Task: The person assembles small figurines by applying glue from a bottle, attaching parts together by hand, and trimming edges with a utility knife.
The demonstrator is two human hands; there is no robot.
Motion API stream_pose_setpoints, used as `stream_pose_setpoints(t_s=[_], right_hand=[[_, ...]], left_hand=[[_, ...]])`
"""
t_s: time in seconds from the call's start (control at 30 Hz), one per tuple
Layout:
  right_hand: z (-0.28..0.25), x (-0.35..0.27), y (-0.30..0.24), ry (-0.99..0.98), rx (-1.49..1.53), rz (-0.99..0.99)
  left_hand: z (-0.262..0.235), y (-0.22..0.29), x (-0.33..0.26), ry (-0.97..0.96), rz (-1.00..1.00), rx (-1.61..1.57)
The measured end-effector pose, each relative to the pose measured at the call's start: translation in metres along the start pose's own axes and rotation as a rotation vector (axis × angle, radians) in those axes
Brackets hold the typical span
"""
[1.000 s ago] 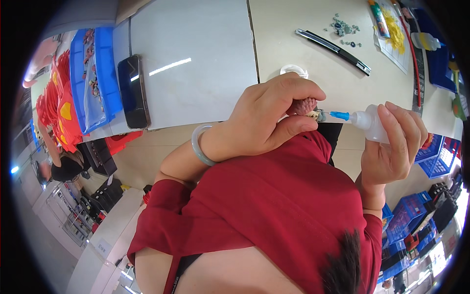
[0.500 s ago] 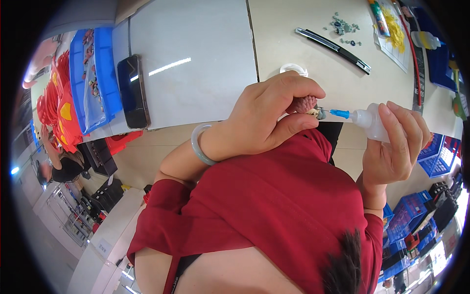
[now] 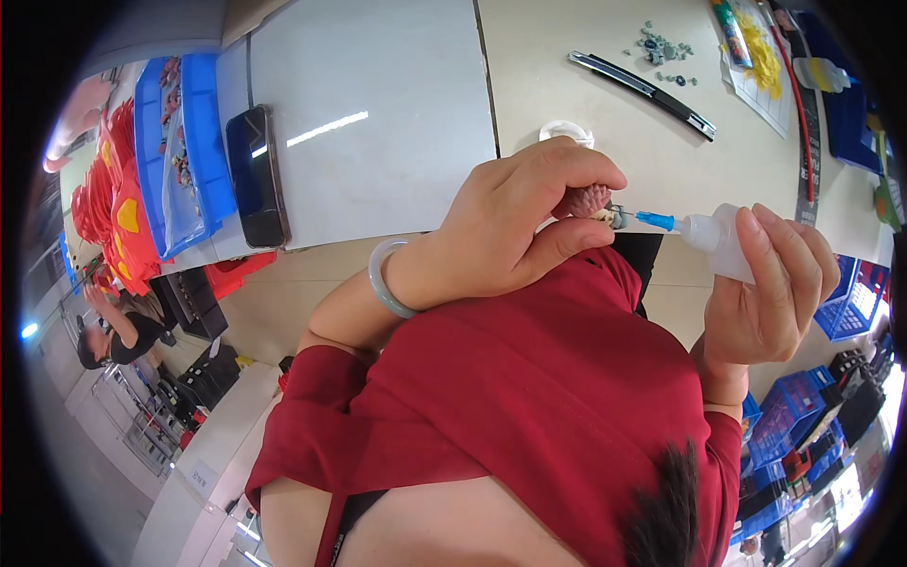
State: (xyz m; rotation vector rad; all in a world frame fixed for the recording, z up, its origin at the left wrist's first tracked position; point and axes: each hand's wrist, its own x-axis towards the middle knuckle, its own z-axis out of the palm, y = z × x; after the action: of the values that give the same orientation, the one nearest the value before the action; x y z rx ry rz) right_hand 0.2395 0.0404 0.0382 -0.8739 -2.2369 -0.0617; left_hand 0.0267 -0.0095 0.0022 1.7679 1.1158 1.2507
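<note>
Head view: your left hand (image 3: 515, 227) pinches a small pink bumpy piece (image 3: 583, 200) between thumb and fingers, above your red shirt at the surface's (image 3: 567, 85) edge; your right hand (image 3: 770, 293) grips a small clear squeeze bottle (image 3: 723, 236), its blue nozzle (image 3: 654, 220) touching that piece; a black phone (image 3: 257, 175) lies well apart

red shirt (image 3: 529, 397), pale green bangle (image 3: 385, 280), blue-tipped translucent squeeze bottle (image 3: 718, 238), pink bumpy piece (image 3: 583, 200), blue bins (image 3: 175, 151), black phone (image 3: 257, 176)
</note>
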Motion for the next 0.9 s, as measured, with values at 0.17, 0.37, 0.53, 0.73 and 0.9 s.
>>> stream_pose_setpoints(t_s=[0.17, 0.37, 0.53, 0.73, 0.9], right_hand=[[-0.002, -0.001, -0.001, -0.016, 0.000, -0.009], [0.008, 0.002, 0.004, -0.014, 0.103, 0.059], [0.014, -0.011, 0.019, 0.122, 0.440, 0.444], [0.021, -0.032, 0.069, 0.068, 0.238, 0.659], [0.040, -0.044, 0.103, 0.069, 0.283, 0.756]], left_hand=[[-0.002, 0.002, 0.000, -0.013, 0.024, 0.014], [0.003, -0.006, -0.002, -0.003, -0.019, -0.011], [0.001, -0.009, -0.003, 0.023, 0.107, 0.038], [0.001, -0.011, 0.000, 0.020, 0.097, 0.000], [0.002, -0.009, -0.005, 0.072, 0.023, -0.037]])
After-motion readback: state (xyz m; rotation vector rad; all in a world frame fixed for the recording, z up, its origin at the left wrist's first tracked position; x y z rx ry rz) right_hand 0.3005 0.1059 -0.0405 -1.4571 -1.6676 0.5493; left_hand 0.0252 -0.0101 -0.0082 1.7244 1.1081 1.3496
